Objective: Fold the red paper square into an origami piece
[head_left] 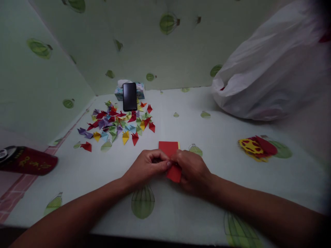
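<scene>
Both our forearms reach in from the bottom edge and converge near the middle of the table, the elbows cut off by the frame. Our left hand rests knuckles up, fingers curled inward, thumb and fingertips pinching the left edge of a red paper piece. Our right hand meets it from the other side, fingers bent over the same piece and gripping it, so the two hands touch at the fingertips. We cannot make out the fold itself, since the fingers cover most of the piece and only a lower corner shows. Just beyond the hands lies a red paper square flat on the table, with a thin yellow sheet peeking out along its right edge. Farther left sits a scattered heap of small folded paper shapes in many colours, and behind it a dark phone leans upright against a tissue box. A white plastic bag bulks at the right, its top out of view.
</scene>
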Demonstrator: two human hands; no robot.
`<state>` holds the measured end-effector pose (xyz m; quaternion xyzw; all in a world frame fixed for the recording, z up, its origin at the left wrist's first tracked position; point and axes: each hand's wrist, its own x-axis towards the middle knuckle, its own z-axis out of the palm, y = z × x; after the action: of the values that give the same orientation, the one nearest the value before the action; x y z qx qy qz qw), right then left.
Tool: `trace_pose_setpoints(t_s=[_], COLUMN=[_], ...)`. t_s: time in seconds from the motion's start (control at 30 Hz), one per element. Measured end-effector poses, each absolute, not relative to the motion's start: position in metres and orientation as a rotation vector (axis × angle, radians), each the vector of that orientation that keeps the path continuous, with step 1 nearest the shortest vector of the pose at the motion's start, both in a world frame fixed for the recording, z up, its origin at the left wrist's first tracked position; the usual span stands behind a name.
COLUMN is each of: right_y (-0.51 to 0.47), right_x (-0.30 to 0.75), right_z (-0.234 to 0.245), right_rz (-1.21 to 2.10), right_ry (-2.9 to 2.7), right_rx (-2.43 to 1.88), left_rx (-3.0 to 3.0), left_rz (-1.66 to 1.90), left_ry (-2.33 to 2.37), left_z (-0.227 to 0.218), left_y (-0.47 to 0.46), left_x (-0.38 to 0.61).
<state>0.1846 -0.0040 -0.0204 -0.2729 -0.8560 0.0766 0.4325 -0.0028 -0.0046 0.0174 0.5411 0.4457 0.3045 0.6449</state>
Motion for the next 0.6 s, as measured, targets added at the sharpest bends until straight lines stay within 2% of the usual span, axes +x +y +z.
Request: trace_pose_setpoints(t_s=[0.27, 0.5, 0.6], right_y=[-0.0014, 0.0037, 0.0057], right_x=[0.1856, 0.1873, 0.1875], right_z=[-0.0232, -0.0180, -0.0183], right_rz=[0.393, 0.808, 0.808], right_ry=[-2.174, -2.026, -1.981], right_rx=[-0.679, -0.760, -0.811], left_rx=[1.147, 1.099, 1.052], left_rz=[0.644, 0.720, 0.737], left_ry=[1.070, 1.108, 1.099], left_z=[0.0179, 0.0180, 0.0163], left_y=[-0.0018, -0.0004, 0.0020], left_x=[-0.0043, -0.0034, -0.0039])
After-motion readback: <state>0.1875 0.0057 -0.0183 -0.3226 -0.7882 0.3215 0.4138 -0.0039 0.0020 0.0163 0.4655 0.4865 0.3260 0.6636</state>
